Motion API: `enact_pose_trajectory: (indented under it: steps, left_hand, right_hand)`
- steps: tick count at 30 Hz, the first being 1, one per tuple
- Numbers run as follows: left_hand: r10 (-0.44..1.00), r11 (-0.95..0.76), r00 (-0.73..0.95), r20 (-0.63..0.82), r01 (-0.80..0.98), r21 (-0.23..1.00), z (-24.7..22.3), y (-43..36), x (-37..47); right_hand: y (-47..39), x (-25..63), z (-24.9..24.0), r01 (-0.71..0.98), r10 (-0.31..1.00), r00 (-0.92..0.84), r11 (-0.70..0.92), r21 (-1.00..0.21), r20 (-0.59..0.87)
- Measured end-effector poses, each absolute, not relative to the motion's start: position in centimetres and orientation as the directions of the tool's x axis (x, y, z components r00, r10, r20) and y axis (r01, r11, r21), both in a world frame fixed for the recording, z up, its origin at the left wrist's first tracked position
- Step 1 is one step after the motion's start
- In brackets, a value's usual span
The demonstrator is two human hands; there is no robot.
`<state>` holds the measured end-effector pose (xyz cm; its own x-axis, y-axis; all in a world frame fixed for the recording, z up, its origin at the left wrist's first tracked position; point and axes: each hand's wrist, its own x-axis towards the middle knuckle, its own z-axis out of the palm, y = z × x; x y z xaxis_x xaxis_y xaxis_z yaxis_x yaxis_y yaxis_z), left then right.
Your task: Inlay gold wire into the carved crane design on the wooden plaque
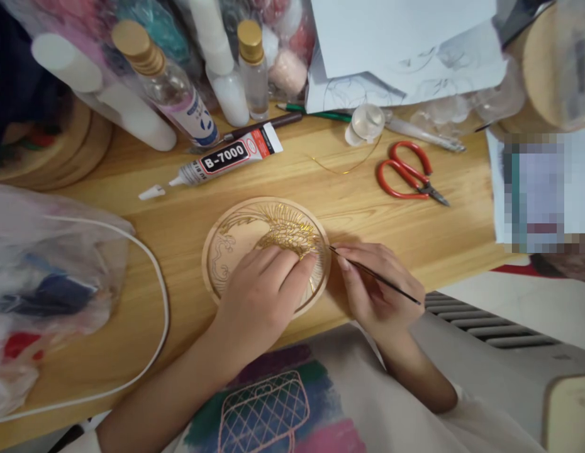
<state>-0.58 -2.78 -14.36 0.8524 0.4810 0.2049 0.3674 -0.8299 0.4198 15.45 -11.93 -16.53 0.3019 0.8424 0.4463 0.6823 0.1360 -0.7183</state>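
Observation:
A round wooden plaque (208, 264) with a raised rim lies on the table in front of me. Its face carries a line drawing, and gold wire outlines the feather-like or scale-like shapes in its upper and right part. My left hand (267, 283) rests on the plaque, fingers bent and pressed down onto it; the fingertips are partly hidden. At the plaque's right edge, my right hand (382, 283) grips a slim black tweezers-like tool (387, 280). The tool's tip points left and reaches the rim. I cannot make out anything in its tip.
Behind the plaque lie a B-7000 glue tube (226, 154), its cap (151, 192), gold wire (344, 172) and red-handled scissors (410, 173). Bottles (179, 94), a small clear pot (365, 124) and papers (406, 44) line the back. A white cable (165, 296) and plastic bag (61, 283) lie left.

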Motion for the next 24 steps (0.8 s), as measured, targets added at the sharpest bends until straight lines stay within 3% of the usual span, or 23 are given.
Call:
enact_pose_trajectory:
  steps: [24]
  left_hand:
    - [0.501, -0.848, 0.835, 0.228, 0.422, 0.319, -14.84, -2.83, 0.0]
  right_hand:
    - [-11.33, 15.23, -16.84, 0.74, 0.851, 0.248, 0.142, -0.658, 0.463]
